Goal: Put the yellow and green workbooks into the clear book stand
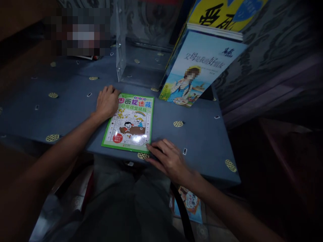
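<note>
A thin green-bordered children's picture-puzzle book (131, 124) lies flat on the table, its cover facing up. My left hand (107, 102) is at its upper left edge, fingers bent and close together, closed on that edge; the thumb is mostly hidden. At the lower right corner, my right hand (168, 159) touches the cover with its index fingertip. The thumb sits apart, just below the book's bottom edge, so this hand is open.
The table (199, 144) has a blue-grey cloth with a pineapple pattern. A clear acrylic holder (121, 43) stands at the back, beside an upright blue book (199, 64) and a yellow book (217, 13). Another book (189, 201) is below the table's front edge.
</note>
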